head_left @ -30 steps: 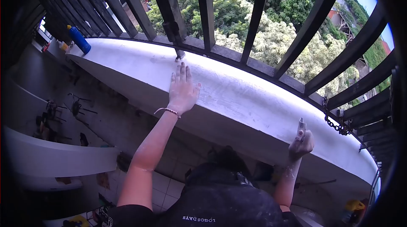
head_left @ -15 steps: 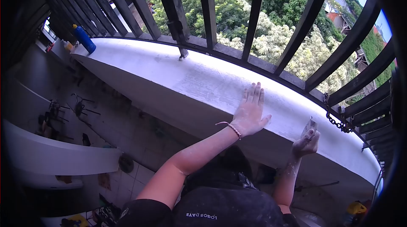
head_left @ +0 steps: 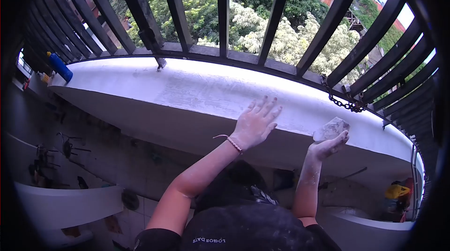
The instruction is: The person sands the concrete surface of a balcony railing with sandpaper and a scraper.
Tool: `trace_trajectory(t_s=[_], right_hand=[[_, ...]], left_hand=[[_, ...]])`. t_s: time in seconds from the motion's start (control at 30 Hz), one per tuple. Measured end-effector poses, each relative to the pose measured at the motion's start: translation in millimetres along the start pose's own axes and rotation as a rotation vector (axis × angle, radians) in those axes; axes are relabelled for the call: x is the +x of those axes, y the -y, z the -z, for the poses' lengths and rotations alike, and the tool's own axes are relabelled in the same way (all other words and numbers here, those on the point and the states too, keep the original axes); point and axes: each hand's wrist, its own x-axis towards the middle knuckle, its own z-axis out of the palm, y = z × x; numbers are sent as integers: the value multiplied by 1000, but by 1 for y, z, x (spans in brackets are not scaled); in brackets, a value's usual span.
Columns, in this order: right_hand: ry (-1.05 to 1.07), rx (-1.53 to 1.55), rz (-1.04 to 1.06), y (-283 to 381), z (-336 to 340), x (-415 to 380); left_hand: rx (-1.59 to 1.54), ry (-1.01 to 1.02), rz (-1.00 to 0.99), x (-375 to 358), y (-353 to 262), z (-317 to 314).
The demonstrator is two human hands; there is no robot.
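Observation:
My left hand (head_left: 255,121), dusted with white powder, lies palm down over the edge of the white ledge (head_left: 206,87) with its fingers spread. My right hand (head_left: 329,147) is at the ledge's front edge, farther right. It grips a flat, dusty grey-and-white piece of sandpaper (head_left: 332,129) by its right side, and the broad face shows. White dust also covers the right forearm. A dull grey, scuffed patch marks the ledge top to the left of my left hand.
Dark metal railing bars (head_left: 222,12) rise along the ledge's far side. A chain (head_left: 344,103) hangs from them at right. A blue bottle (head_left: 60,67) stands at the ledge's far left. Below are a tiled floor and a yellow bag (head_left: 397,191).
The view has shifted, so the ledge sits farther left. My right hand has turned, and the sandpaper now shows its broad face instead of its edge. My left hand's fingers have spread wider.

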Motion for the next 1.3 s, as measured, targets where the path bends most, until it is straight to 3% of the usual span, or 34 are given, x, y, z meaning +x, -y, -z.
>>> trace_trajectory(t_s=[0.13, 0.23, 0.37, 0.43, 0.53, 0.63, 0.87, 1.3], right_hand=[[73, 189, -126, 20, 43, 29], [-20, 302, -267, 42, 60, 47], [-5, 353, -449, 35, 110, 75], [72, 370, -547, 22, 136, 81], [122, 469, -688, 18, 151, 78], [181, 453, -756, 7, 159, 79], [346, 106, -550, 9, 156, 93], [329, -204, -472, 25, 172, 107]], left_hand=[[173, 47, 323, -30, 86, 42], [296, 142, 570, -44, 151, 68], [371, 177, 631, -49, 173, 62], [346, 216, 707, -37, 152, 64], [387, 111, 707, -19, 121, 34], [288, 130, 634, 12, 63, 20], [187, 102, 427, 65, -43, -30], [64, 90, 8, 127, -189, -85]])
